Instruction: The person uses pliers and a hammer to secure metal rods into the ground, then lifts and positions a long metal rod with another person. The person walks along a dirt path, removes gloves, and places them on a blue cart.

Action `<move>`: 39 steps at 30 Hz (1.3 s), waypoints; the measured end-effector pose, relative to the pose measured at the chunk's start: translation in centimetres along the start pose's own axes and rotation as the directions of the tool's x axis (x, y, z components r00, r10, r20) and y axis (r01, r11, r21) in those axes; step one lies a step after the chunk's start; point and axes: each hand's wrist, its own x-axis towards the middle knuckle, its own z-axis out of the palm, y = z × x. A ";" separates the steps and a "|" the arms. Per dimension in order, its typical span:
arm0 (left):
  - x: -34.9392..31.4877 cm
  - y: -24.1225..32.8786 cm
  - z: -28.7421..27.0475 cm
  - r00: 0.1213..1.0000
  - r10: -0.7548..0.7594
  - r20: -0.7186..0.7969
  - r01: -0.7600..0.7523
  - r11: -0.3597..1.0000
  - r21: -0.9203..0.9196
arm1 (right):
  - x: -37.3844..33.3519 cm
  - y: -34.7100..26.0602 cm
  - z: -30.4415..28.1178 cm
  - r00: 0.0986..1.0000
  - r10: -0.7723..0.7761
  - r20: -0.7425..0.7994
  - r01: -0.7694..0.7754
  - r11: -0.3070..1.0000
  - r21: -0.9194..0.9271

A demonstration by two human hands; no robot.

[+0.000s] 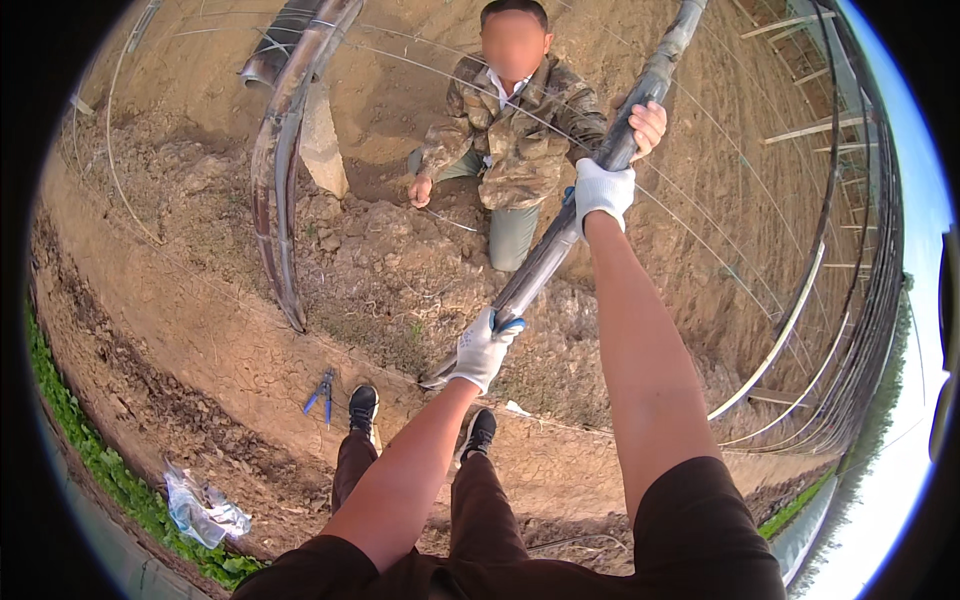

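Note:
A long grey-black pole slants from the ground near my feet up to the top right; its surface looks wrapped in dark film. Near its lower end, my left hand, in a white glove with blue on the fingers, is closed round it. Farther up, my right hand, gloved alike, also grips the pole, its fingers partly hidden behind it. Just above that glove, a co-worker's bare hand holds the same pole. The co-worker's other hand is low, by a thin pale wire or stick.
The co-worker kneels on loose soil opposite me. A curved arch post stands left, beside a concrete slab. Thin wires cross the slope. Blue-handled pliers lie near my shoes; crumpled plastic lies lower left. Arched ribs line the right.

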 end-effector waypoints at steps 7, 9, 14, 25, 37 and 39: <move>0.2 -1.9 0.3 1.000 -0.007 0.012 0.008 0.995 -0.100 | -2.4 -2.8 -2.7 0.993 0.083 0.089 -0.090 0.993 0.079; 0.4 -2.5 0.4 1.000 0.000 -0.010 0.000 0.997 -0.076 | -2.0 -2.4 -2.2 0.992 0.080 0.102 -0.087 0.994 0.069; -0.2 -2.0 1.5 0.995 0.015 -0.101 -0.020 0.999 -0.050 | -1.0 -1.7 -1.9 0.996 0.065 0.055 -0.065 0.998 0.012; -0.5 -0.2 -0.8 0.989 -0.119 0.091 0.137 0.964 -0.230 | -1.9 -1.4 -2.8 0.989 0.046 0.138 -0.061 0.993 0.105; 5.3 2.9 -5.8 0.990 -0.124 0.061 0.131 0.982 -0.134 | -0.1 -0.1 -2.3 0.985 -0.162 0.066 0.156 0.984 0.089; 6.4 4.0 -4.7 0.986 -0.103 0.133 0.106 0.994 -0.011 | -0.3 0.0 -2.0 0.983 -0.165 0.083 0.158 0.984 0.086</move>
